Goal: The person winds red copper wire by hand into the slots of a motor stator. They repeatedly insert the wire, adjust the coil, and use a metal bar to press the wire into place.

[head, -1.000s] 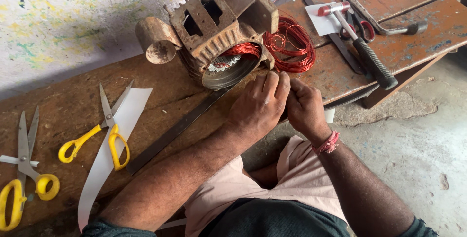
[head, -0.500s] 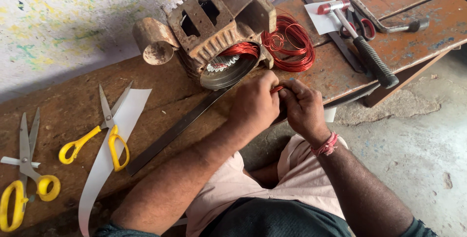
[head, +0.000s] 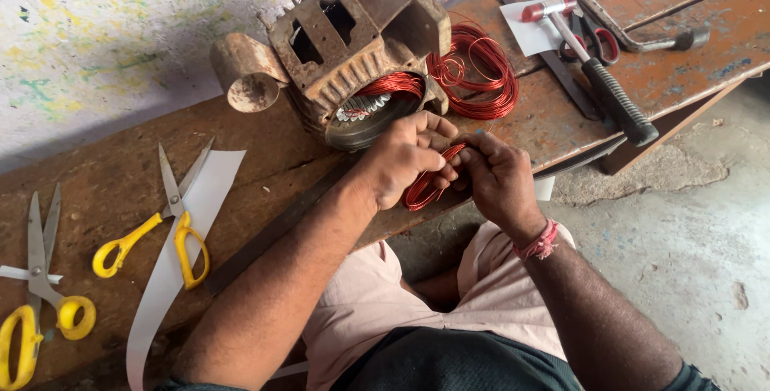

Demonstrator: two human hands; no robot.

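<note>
My left hand (head: 405,158) and my right hand (head: 497,178) meet at the bench's front edge, both pinching a small bundle of red copper wire (head: 425,186) between the fingers. Just behind the hands lies a rusty motor housing (head: 353,38) on its side, with red windings (head: 389,86) showing in its round opening. A larger loose coil of red wire (head: 477,70) rests to the right of the housing.
On the wooden bench (head: 96,182) lie yellow-handled scissors (head: 172,222) on a white paper strip (head: 188,230), a second pair (head: 36,295) at far left, a long flat metal bar (head: 273,226), and a black-handled hammer (head: 597,70) on the right. Concrete floor lies below right.
Both hands have drawn back from the motor housing toward me, and the red wire bundle between the fingers shows more plainly.
</note>
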